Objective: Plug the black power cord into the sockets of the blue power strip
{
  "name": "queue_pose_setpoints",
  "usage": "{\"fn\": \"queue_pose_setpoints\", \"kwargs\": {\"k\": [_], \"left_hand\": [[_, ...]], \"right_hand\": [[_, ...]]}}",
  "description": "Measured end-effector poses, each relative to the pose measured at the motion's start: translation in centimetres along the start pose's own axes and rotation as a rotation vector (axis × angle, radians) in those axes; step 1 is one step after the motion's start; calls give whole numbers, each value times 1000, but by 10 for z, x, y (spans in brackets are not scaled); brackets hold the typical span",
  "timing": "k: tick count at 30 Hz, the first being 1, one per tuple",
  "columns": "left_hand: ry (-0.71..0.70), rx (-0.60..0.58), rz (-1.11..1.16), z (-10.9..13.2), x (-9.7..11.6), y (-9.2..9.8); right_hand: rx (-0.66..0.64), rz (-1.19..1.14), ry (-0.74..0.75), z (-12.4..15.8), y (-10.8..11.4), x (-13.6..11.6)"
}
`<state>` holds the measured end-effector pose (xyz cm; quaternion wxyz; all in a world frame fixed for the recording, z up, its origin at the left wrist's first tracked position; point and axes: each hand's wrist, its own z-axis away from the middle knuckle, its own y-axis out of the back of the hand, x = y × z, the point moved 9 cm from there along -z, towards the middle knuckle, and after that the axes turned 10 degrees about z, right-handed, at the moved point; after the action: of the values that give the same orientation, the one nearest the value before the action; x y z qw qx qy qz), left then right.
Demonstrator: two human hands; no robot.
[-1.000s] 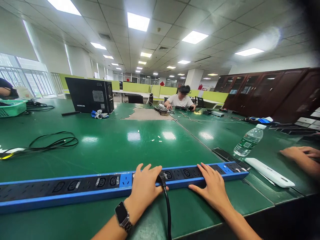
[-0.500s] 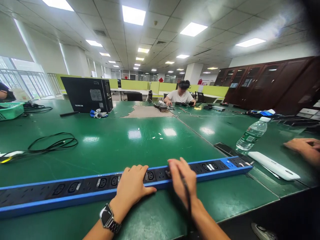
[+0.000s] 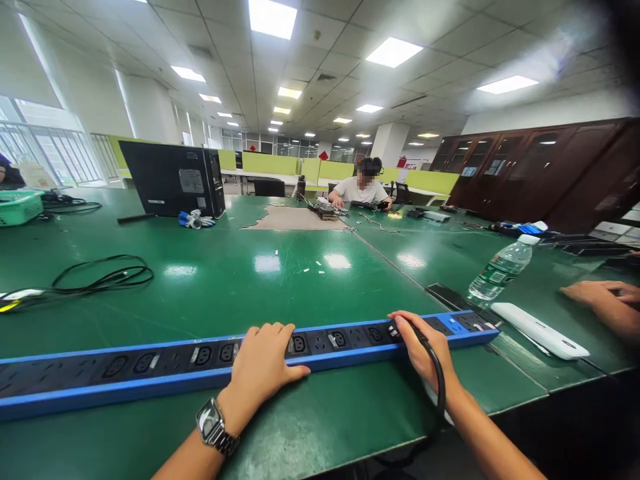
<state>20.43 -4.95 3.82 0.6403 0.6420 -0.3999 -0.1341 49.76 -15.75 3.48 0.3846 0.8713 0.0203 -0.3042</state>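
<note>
A long blue-and-black power strip (image 3: 175, 360) with several sockets stretches along the near part of the green table. My left hand (image 3: 263, 357), a watch (image 3: 211, 423) on its wrist, grips the strip near its middle, fingers over the far edge and thumb along the near side. Toward the strip's right end, my right hand (image 3: 425, 347) is closed on a plug (image 3: 395, 330) with metal prongs showing. The plug is tilted above the sockets; whether it touches them I cannot tell. Its thick black cable (image 3: 441, 383) curves down past the table's front edge.
A water bottle (image 3: 503, 270), a white device (image 3: 540, 330) and another person's hands (image 3: 597, 293) are at the right. A coiled black cable (image 3: 103, 275) lies left. Farther back stand a black computer case (image 3: 173, 180) and a seated person (image 3: 363, 190).
My right hand has moved right along the power strip with the plug, uncovering sockets. My left hand keeps its place on the strip. The view has shifted slightly.
</note>
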Motion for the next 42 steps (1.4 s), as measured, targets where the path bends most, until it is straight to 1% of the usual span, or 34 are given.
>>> {"fn": "queue_pose_setpoints", "kwargs": {"k": [4,7,9,12,15,16,17,19,21,22,23,25,26,27,29,31,32,34,36,38,40,42], "left_hand": [[6,-12,-7,-1,0,-1],[4,-13,-11,-1,-1,-2],[-2,-14,-11,0,-1,-2],[-17,-11,1,2,0,-1],[-27,5,14,3,0,1],[-30,17,14,4,0,2],[-30,30,14,4,0,3],[-27,49,14,5,-1,6],[-23,44,21,6,-1,6],[-19,37,24,5,-1,6],[-14,32,26,5,0,6],[-7,30,29,4,2,7],[-5,29,36,4,3,7],[-8,25,48,4,3,7],[-33,11,82,6,-1,10],[-60,6,96,11,-15,19],[-64,11,88,15,-28,27],[-32,35,44,27,-63,47],[40,59,-8,43,-105,66],[101,58,-47,60,-141,79],[162,22,-39,73,-166,81],[205,-2,-10,82,-176,77]], "right_hand": [[-61,26,130,-4,0,-3],[-48,60,245,2,-3,-9],[-24,89,272,7,-8,-10],[32,91,226,11,-11,-5],[27,32,125,8,-10,0],[42,-17,71,6,-5,1],[97,-80,3,4,4,0],[319,-221,-134,7,31,-6],[496,-288,-187,17,49,-29],[458,-280,-151,18,45,-49],[353,-232,-94,19,33,-72],[153,-163,24,25,0,-113],[71,-125,81,30,-18,-128],[15,-93,119,35,-34,-139],[-28,-36,144,43,-57,-147],[0,8,116,46,-68,-146],[20,28,113,47,-70,-145],[43,72,150,48,-70,-148],[50,121,237,48,-69,-154],[51,165,337,48,-64,-161],[49,167,432,47,-58,-170],[91,97,467,47,-49,-183]]}}
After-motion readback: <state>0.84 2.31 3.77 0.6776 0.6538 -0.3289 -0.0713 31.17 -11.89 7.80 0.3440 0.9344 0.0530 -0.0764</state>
